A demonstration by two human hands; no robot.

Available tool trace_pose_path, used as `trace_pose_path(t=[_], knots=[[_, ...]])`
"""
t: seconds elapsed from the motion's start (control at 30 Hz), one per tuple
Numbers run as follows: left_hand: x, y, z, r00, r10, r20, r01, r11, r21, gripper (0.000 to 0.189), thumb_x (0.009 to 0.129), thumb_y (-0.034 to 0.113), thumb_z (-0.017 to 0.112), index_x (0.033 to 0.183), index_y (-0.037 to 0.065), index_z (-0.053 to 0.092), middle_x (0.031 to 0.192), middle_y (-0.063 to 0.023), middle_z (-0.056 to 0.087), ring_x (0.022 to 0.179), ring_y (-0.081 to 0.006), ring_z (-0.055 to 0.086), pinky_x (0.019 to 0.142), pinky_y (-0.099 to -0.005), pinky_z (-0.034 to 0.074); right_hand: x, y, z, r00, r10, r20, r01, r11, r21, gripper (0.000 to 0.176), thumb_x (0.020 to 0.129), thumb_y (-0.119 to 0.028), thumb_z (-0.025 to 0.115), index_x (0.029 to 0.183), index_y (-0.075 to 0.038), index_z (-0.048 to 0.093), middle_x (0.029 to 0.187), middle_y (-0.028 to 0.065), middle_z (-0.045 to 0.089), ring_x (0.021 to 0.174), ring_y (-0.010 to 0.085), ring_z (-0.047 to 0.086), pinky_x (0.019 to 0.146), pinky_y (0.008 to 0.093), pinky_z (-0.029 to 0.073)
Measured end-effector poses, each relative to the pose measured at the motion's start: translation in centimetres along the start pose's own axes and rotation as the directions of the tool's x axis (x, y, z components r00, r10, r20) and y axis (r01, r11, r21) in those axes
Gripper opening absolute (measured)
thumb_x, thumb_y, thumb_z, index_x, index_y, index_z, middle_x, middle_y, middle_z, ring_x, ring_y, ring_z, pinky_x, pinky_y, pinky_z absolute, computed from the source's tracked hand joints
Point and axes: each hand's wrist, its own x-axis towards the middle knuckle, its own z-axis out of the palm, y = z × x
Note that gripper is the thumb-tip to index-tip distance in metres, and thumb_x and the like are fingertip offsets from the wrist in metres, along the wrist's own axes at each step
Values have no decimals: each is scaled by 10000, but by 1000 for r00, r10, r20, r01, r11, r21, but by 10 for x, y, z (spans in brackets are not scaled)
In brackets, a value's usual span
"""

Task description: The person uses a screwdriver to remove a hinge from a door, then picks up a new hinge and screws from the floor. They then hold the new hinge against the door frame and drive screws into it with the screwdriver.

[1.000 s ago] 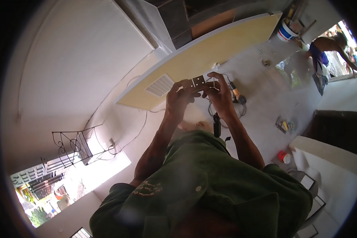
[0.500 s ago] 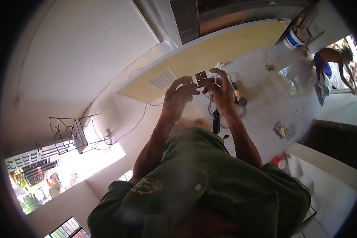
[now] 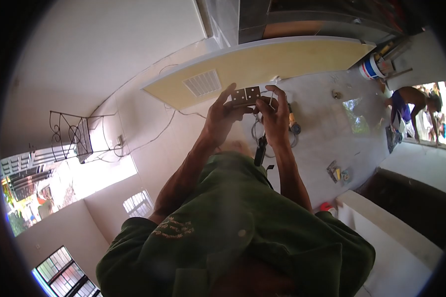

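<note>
Hinge [image 3: 246, 95] of grey metal, opened flat with its screw holes showing, is held up in front of the chest between both hands, level with the near edge of the yellow door [image 3: 282, 62]. The left hand [image 3: 222, 121] pinches its left leaf, thumb beneath and forefinger stretched along the top edge, the other fingers loosely curled. The right hand [image 3: 275, 118] is closed about the right leaf, fingertips bent over the top corner and thumb pressed against the lower edge; so the hinge lies between the two sets of fingertips, touching both, its middle uncovered.

Behind it the door lies flat, a white vent grille [image 3: 202, 82] set into it to the left of the hinge. Below the right hand, partly hidden by the wrist, an orange-and-black power tool [image 3: 293, 124] rests on the pale floor [image 3: 327, 128] with its cable looped beside it. A dark slim tool [image 3: 259, 151] shows between the forearms, just above the green shirt [image 3: 243, 237]; what it is I cannot tell. Farther right on the floor lie a small heap of bits [image 3: 338, 173] and a red-topped object [image 3: 326, 206]. A blue-and-white bucket [image 3: 371, 70] stands by the door's far end, and another person [image 3: 406, 106] bends over well apart at the right. An iron rack [image 3: 70, 136] stands against the wall at left.
</note>
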Motion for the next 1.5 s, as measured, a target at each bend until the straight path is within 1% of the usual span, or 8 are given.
trace_pose_path(t=[0.13, 0.43, 0.53, 0.7, 0.83, 0.93, 1.3, 1.5], knots=[[-9, -2, -6, 997, 4, -78, 0, 999, 49, 716, 933, 11, 563, 1538, 36, 180, 1193, -166, 644, 991, -174, 645, 777, -266, 467, -4, -7, 12, 998, 39, 46, -37, 999, -24, 388, 915, -78, 603, 1287, -62, 492, 852, 62, 652, 727, 72, 558, 597, 233, 413], [-25, -10, -21, 985, 11, -171, -25, 996, -83, 747, 916, 48, 611, 1531, 35, 187, 1195, -159, 651, 968, -165, 648, 755, -258, 452, -3, -9, 31, 990, -48, 131, 59, 995, -84, 380, 916, -35, 607, 1279, -50, 496, 890, 79, 664, 751, 89, 575, 650, 249, 443], [-27, -8, -20, 985, 19, -172, -37, 994, -102, 729, 912, 58, 621, 1516, 28, 214, 1188, -160, 654, 959, -163, 647, 757, -262, 450, -1, -3, 31, 980, -110, 166, 123, 990, -72, 424, 924, -32, 621, 1321, -72, 479, 941, 98, 671, 687, 71, 613, 493, 194, 394], [-24, -8, -16, 984, 18, -177, -55, 978, -203, 696, 878, 46, 619, 1475, -9, 265, 1136, -147, 684, 816, -91, 546, 725, -234, 440, -2, -2, 28, 985, -113, 132, 127, 987, -100, 426, 924, -31, 623, 1323, -72, 481, 942, 103, 669, 678, 68, 606, 493, 197, 393], [-21, -4, -7, 988, 2, -152, -32, 980, -194, 690, 873, 29, 610, 1468, -8, 262, 1126, -176, 686, 818, -96, 554, 724, -246, 451, -6, -3, 22, 991, -98, 93, 110, 985, -134, 428, 924, -29, 622, 1326, -75, 481, 937, 97, 668, 675, 65, 603, 495, 203, 393], [-21, -5, -2, 990, -5, -144, -24, 980, -195, 692, 873, 22, 602, 1469, -8, 252, 1111, -184, 691, 833, -105, 572, 736, -252, 456, -12, -8, 21, 995, -96, 26, 99, 988, -118, 351, 920, -64, 619, 1259, -57, 524, 868, 76, 654, 757, 100, 592, 657, 261, 465], [-26, -7, -7, 989, -5, -149, -30, 972, -233, 709, 855, -2, 591, 1475, -17, 248, 1032, -159, 714, 805, -100, 559, 738, -242, 457, -15, -7, 21, 997, -77, 33, 79, 993, -85, 370, 924, -70, 603, 1283, -57, 512, 859, 74, 656, 748, 107, 595, 674, 264, 469], [-25, -14, -17, 987, 28, -161, -33, 999, -31, 675, 885, 55, 608, 1469, -19, 277, 1001, -115, 716, 750, -93, 527, 683, -241, 449, -13, -12, 29, 996, -57, 72, 66, 989, -133, 357, 923, -70, 606, 1269, -52, 520, 823, 62, 641, 731, 95, 574, 663, 259, 458]])
